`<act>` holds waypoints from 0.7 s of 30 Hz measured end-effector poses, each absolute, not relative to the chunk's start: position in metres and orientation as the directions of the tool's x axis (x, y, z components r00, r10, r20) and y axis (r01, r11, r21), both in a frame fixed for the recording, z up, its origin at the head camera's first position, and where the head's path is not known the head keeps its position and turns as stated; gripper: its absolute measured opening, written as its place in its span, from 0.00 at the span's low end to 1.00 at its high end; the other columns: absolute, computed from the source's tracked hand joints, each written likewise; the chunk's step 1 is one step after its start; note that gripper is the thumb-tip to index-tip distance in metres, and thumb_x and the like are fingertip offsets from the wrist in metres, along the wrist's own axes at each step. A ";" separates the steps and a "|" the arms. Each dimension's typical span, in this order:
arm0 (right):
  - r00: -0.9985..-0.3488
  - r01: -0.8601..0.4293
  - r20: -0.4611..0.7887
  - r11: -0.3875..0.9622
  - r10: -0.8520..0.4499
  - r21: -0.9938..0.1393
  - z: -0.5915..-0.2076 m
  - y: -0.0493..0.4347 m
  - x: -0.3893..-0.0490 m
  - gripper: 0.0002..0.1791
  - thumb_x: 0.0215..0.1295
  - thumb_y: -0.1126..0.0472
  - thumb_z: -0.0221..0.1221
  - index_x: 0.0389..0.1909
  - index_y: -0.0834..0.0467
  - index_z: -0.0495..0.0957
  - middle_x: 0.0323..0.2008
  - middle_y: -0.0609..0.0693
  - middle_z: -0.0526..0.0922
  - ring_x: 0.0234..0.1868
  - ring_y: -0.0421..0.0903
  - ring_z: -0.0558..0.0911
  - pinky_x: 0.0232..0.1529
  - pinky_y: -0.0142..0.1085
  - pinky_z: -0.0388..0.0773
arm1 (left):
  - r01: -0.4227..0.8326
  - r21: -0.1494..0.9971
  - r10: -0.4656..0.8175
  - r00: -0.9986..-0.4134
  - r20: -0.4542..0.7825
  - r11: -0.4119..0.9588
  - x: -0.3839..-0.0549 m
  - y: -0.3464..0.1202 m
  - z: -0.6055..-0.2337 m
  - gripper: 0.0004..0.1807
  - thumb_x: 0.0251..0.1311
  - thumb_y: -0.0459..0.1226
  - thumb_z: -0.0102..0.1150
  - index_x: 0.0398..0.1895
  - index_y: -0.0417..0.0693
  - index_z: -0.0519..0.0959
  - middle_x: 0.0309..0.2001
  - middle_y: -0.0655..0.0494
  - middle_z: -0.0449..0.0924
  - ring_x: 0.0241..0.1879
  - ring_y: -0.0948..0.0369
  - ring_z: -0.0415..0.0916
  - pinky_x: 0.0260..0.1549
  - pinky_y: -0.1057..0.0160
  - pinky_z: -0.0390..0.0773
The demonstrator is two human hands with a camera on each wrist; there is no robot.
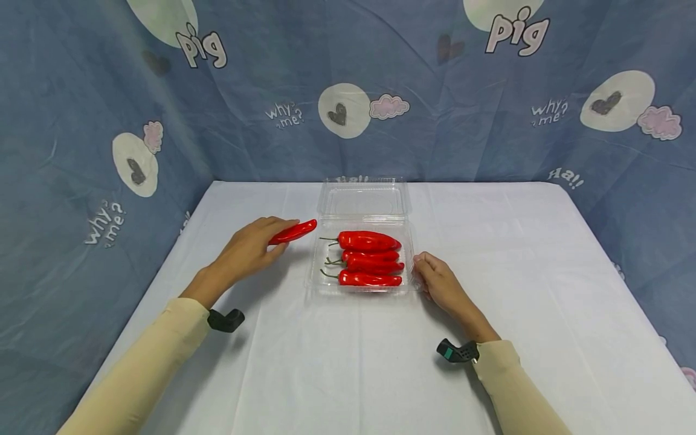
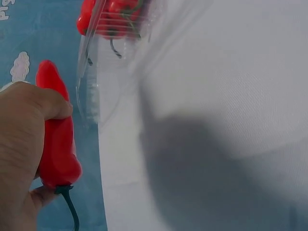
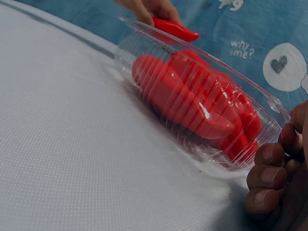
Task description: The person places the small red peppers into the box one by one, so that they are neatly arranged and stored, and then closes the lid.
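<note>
My left hand [image 1: 247,249] grips a red chili pepper [image 1: 297,232], held above the table just left of a clear plastic clamshell box [image 1: 363,220]. In the left wrist view the thumb lies across this pepper [image 2: 58,139], and its green stem hangs toward the bottom. Several red chili peppers [image 1: 370,241] with green stems lie side by side in the box, stems to the left. My right hand [image 1: 439,283] pinches the right edge of the box; the right wrist view shows its fingertips [image 3: 270,177] curled close to the corner.
The box's clear lid [image 1: 363,198] lies folded back toward the table's far edge. A white cloth [image 1: 304,362] covers the table. Blue printed fabric [image 1: 261,72] hangs behind and along the sides. Each wrist carries a small black camera [image 1: 225,321].
</note>
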State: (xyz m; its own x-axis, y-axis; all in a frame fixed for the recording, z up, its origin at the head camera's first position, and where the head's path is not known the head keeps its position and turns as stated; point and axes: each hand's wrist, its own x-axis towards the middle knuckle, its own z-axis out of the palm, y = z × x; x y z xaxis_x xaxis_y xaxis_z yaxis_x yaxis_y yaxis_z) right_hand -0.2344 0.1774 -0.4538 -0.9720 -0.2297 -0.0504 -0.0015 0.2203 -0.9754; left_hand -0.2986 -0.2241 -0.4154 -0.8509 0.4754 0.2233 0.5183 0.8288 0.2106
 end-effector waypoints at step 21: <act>-0.970 -0.001 -0.051 0.215 -0.237 -0.977 -0.454 0.178 -0.235 0.19 0.82 0.59 0.43 0.31 0.68 0.67 0.17 0.49 0.65 0.15 0.42 0.65 0.17 0.31 0.65 | 0.565 0.178 0.532 -0.823 0.200 0.806 -0.287 -0.196 -0.403 0.30 0.64 0.42 0.65 0.70 0.61 0.72 0.58 0.54 0.79 0.53 0.54 0.77 0.48 0.48 0.81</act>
State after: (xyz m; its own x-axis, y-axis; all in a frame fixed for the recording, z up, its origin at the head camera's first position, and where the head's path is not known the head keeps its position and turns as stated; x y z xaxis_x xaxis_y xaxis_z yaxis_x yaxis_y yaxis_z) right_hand -0.2350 0.1782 -0.4545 -0.9702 -0.2370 -0.0514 -0.0008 0.2155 -0.9765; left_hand -0.2867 -0.1959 -0.4031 -0.8227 0.5322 0.1999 0.5646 0.8059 0.1780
